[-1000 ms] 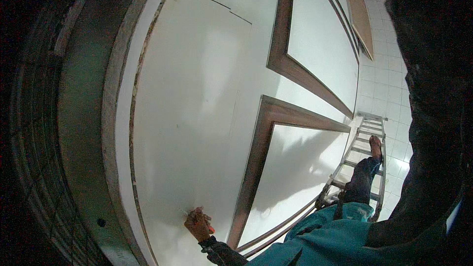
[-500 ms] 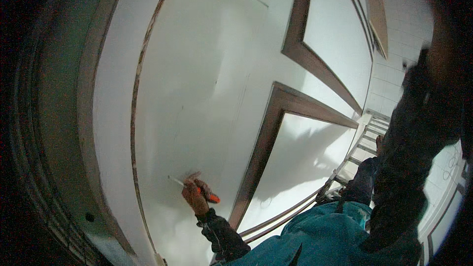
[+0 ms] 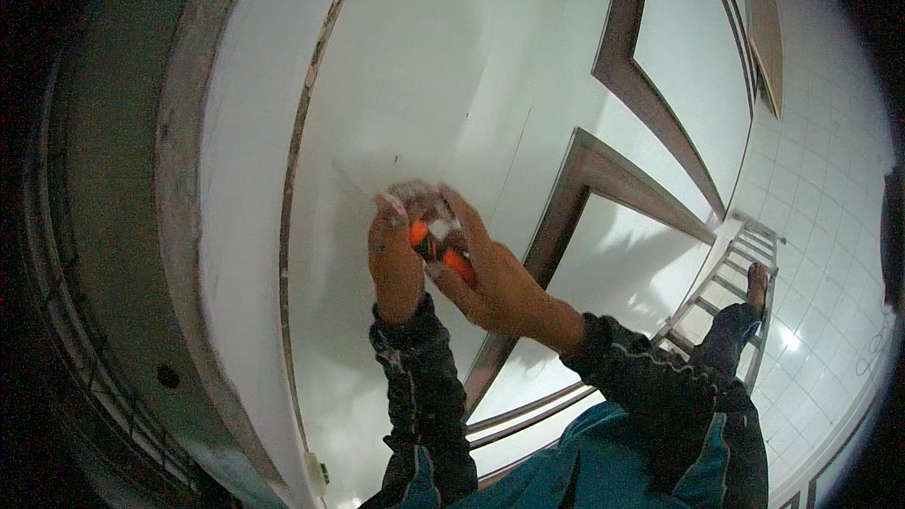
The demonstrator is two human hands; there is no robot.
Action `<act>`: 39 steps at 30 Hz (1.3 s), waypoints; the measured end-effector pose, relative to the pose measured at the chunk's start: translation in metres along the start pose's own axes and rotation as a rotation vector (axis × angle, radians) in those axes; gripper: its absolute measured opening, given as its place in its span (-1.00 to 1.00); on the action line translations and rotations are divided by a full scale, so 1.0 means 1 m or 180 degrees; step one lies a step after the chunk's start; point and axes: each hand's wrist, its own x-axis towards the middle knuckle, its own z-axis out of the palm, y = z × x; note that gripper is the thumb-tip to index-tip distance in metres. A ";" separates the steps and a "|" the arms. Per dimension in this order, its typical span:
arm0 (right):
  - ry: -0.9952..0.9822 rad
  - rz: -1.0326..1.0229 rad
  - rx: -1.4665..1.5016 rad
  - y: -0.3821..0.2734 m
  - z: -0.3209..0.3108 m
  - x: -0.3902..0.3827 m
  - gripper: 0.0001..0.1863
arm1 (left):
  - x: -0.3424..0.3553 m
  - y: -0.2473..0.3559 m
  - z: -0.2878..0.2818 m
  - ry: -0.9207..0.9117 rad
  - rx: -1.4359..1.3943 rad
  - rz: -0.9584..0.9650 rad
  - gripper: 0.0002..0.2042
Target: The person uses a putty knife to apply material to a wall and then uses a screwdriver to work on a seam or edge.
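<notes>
My two hands meet in front of a white wall surface (image 3: 377,66). Between them is a tool with an orange-and-black handle (image 3: 459,267); a thin pale shaft or blade, smeared by motion, points up and left from it. My left hand (image 3: 396,259) is closed round the tool's front part. Cupped against the handle's other end is my right hand (image 3: 504,287), fingers and thumb bent round it. Something whitish shows between the fingers, too blurred to name. Both hands are off the wall, as far as I can tell.
A metal ladder (image 3: 709,306) stands at the lower right, with my bare foot (image 3: 757,285) on it. Brown frames (image 3: 556,198) border white panels on the wall. Pale floor tiles (image 3: 811,226) lie far below. A rough-edged ledge (image 3: 179,132) runs down the left.
My right arm, a dark blur at the right before, has swung in to the left hand. The left hand has moved up with the tool. The view has shifted slightly.
</notes>
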 end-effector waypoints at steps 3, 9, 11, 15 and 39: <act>0.0261 -0.0159 0.0247 -0.041 -0.006 0.035 -0.37 | 0.018 0.031 -0.007 -0.0272 0.0342 -0.0031 -0.49; 0.0876 -0.0280 0.0741 -0.054 -0.003 0.097 -0.54 | 0.011 0.062 0.003 -0.0688 0.1446 0.0585 -0.22; 0.0907 -0.0285 0.0774 -0.059 0.007 0.105 -0.56 | 0.007 0.066 -0.005 -0.0604 0.1430 0.0509 -0.11; 0.0880 0.0140 0.1624 -0.074 0.031 0.113 -0.58 | 0.005 0.076 -0.020 -0.0447 0.1540 0.0724 -0.19; 0.1883 0.0167 0.2180 -0.067 0.038 0.174 -0.63 | 0.058 0.020 -0.030 -0.0396 -0.0847 0.0281 -0.44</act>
